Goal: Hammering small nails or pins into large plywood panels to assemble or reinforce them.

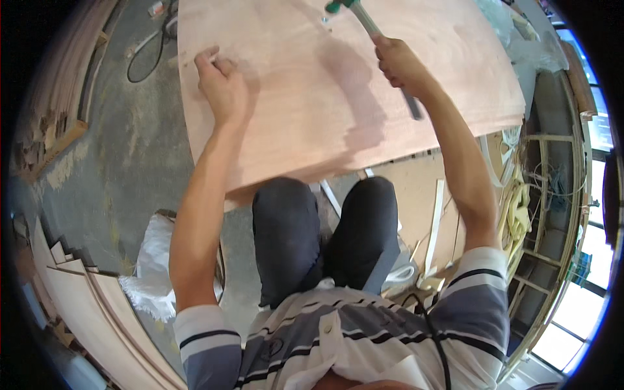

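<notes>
A pale pinkish plywood sheet (pixel 286 123) lies in front of my knees. My right hand (pixel 402 65) is wrapped round the handle of a hammer (pixel 367 21) and holds it above the sheet. Its green head is near the top edge of the view, and the dark end of the handle sticks out below my fist. Over the sheet's left edge, my left hand (pixel 222 81) is closed with thumb and fingertips pinched together. Whatever small thing may be between those fingers is too small to make out. Shadows of my right arm and the hammer fall on the wood.
Stacked boards (pixel 58 97) stand at the far left, with more panels (pixel 97 305) at lower left. A dark cable (pixel 151 65) loops on the grey floor. A white sack (pixel 156 266) lies by my left arm. Wooden shelving (pixel 543 195) and plastic sheeting (pixel 520 39) line the right side.
</notes>
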Available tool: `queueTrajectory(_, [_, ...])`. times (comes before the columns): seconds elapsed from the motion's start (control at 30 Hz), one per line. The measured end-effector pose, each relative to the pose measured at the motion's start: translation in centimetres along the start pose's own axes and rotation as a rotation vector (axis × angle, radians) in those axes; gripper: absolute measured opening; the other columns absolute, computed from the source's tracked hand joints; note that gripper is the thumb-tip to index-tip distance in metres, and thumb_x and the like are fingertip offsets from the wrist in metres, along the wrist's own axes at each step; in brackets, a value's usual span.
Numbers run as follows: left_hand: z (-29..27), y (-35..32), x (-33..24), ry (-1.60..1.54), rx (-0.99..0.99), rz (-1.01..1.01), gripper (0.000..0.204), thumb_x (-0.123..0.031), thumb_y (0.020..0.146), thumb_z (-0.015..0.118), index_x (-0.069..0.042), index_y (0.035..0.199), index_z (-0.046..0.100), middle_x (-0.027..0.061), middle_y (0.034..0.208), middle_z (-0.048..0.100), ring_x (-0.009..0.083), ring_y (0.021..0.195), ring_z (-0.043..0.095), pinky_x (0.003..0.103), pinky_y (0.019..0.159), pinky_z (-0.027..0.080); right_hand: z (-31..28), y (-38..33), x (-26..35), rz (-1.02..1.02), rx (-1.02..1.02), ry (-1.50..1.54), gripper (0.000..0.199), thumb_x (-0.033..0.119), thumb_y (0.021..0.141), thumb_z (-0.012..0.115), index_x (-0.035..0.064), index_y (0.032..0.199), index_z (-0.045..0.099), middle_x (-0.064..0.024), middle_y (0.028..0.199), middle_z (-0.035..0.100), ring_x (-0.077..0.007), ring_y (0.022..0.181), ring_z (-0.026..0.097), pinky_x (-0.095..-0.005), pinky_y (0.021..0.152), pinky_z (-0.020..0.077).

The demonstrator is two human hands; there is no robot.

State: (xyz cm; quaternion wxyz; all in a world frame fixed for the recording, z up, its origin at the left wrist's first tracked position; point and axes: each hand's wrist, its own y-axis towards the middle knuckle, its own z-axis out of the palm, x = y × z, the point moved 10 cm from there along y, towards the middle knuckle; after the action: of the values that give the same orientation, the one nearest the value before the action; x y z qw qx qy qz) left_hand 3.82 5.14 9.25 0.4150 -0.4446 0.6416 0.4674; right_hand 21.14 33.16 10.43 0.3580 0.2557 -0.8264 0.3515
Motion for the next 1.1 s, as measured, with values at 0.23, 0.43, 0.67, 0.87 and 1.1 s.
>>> queueTrajectory(0.23, [2.8, 1.4, 1.1, -0.167, 0.147, -0.082, 0.021, -0.016, 0.091, 0.053, 0.005, 0.091, 0.057, 0.0050, 0.074, 0.056, 0.0138, 0.063, 0.052, 0.028, 0.060, 0.041, -10.0, -4.5, -5.4, 0.041, -0.286, -0.192, 0.047, 0.049, 0.091, 0.047, 0.0080, 0.069, 0.048, -0.0010, 0.049, 0.042, -0.0136, 0.040, 0.040, -0.0285, 0.037, 0.0307])
queueTrajectory(0.43, [8.0, 2.1, 2.9, -0.508, 0.429, -0.435, 0.025, -0.021, 0.092, 0.055, 0.002, 0.097, 0.065, 0.0006, 0.074, 0.052, 0.0070, 0.055, 0.037, 0.021, 0.048, 0.031, -10.5, -4.9, -9.2, -0.143, -0.585, -0.708, 0.049, 0.046, 0.094, 0.041, 0.0004, 0.086, 0.056, -0.0269, 0.076, 0.061, -0.0454, 0.075, 0.059, -0.0524, 0.068, 0.0457])
queueTrajectory(0.67, [16.6, 2.6, -1.3, -0.387, 0.502, -0.250, 0.015, -0.011, 0.090, 0.053, 0.001, 0.098, 0.058, 0.0035, 0.080, 0.059, 0.0057, 0.053, 0.036, 0.020, 0.046, 0.030, -10.1, -5.3, -8.4, -0.113, -0.559, -0.690, 0.047, 0.046, 0.094, 0.041, 0.0020, 0.085, 0.056, -0.0237, 0.073, 0.063, -0.0418, 0.073, 0.061, -0.0503, 0.066, 0.0477])
queueTrajectory(0.87, [21.6, 4.4, -1.1, -0.207, 0.612, -0.221, 0.018, -0.015, 0.089, 0.058, 0.001, 0.098, 0.059, 0.0076, 0.091, 0.064, 0.0070, 0.058, 0.041, 0.021, 0.051, 0.036, -10.0, -5.0, -8.2, -0.173, -0.577, -0.694, 0.046, 0.045, 0.094, 0.043, 0.0022, 0.081, 0.057, -0.0213, 0.069, 0.062, -0.0405, 0.069, 0.062, -0.0496, 0.063, 0.0482])
queueTrajectory(1.1, [24.2, 3.1, -2.8, 0.115, 0.846, -0.063, 0.026, -0.018, 0.082, 0.068, -0.002, 0.102, 0.068, 0.0070, 0.098, 0.067, 0.0143, 0.091, 0.058, 0.028, 0.077, 0.046, -10.9, -4.9, -9.0, -0.199, -0.608, -0.646, 0.046, 0.043, 0.094, 0.045, 0.0021, 0.078, 0.057, -0.0233, 0.066, 0.061, -0.0423, 0.065, 0.060, -0.0497, 0.060, 0.0475])
